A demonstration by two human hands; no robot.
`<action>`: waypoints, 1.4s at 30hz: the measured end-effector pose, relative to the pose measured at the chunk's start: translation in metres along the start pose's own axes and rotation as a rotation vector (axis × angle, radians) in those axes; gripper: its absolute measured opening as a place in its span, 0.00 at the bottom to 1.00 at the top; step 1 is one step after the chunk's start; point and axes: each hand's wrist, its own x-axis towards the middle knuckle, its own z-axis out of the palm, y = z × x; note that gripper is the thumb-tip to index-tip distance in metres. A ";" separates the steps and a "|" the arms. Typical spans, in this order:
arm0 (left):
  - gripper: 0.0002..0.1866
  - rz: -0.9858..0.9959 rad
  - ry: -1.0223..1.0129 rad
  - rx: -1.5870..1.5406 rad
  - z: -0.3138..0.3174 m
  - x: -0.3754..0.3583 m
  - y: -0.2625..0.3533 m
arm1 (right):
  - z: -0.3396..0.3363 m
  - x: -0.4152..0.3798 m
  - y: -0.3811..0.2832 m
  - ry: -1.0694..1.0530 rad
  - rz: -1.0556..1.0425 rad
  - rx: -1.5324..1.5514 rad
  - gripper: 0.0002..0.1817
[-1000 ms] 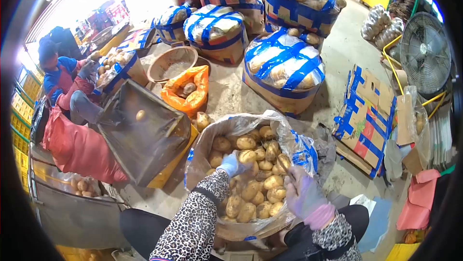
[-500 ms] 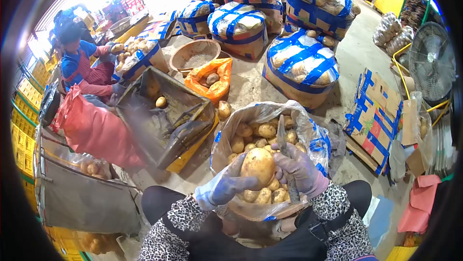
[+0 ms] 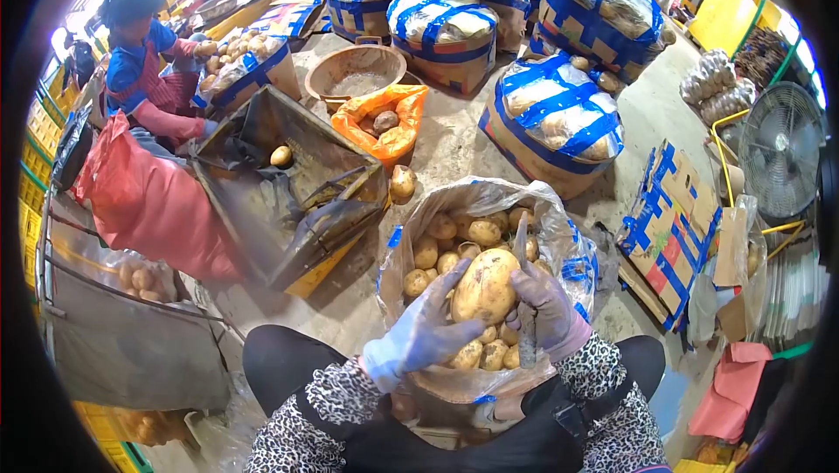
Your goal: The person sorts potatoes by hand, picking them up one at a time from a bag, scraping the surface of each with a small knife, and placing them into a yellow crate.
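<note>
A large potato [image 3: 485,285] is held up between my two gloved hands, above an open plastic-lined bag [image 3: 404,255] of potatoes. My left hand [image 3: 411,333] cups its left side, fingers on top and thumb below. Against its right side press the fingertips of my right hand [image 3: 549,303]. That same hand grips a long, narrow grey knife [image 3: 527,333], one end pointing up past the fingers and the other down over the bag. More potatoes [image 3: 485,231] fill the bag beneath, partly hidden by my hands.
Left of the bag stands a dark-lined crate [image 3: 350,198] with one potato [image 3: 280,156]. An orange bag [image 3: 406,115], a basin [image 3: 382,62] and taped packages [image 3: 559,115] lie beyond. A co-worker [image 3: 144,80] sits left; a fan [image 3: 780,150] and flattened cardboard [image 3: 669,228] are right.
The potato has shifted slightly right and tilted in my hands. My left fingers have spread a little wider around it. The camera view has moved slightly.
</note>
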 end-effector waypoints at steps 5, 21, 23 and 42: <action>0.38 0.152 0.278 0.664 0.009 0.006 -0.014 | 0.005 0.002 0.011 0.090 -0.047 -0.105 0.21; 0.15 0.355 0.378 1.158 -0.028 0.015 0.000 | -0.011 -0.019 0.001 0.146 -0.122 -0.019 0.26; 0.17 0.368 0.329 0.949 -0.024 0.016 -0.003 | -0.012 -0.021 0.004 0.146 -0.113 -0.054 0.26; 0.09 -0.045 0.394 0.320 -0.011 0.019 0.005 | -0.003 -0.014 0.005 0.149 -0.063 -0.029 0.28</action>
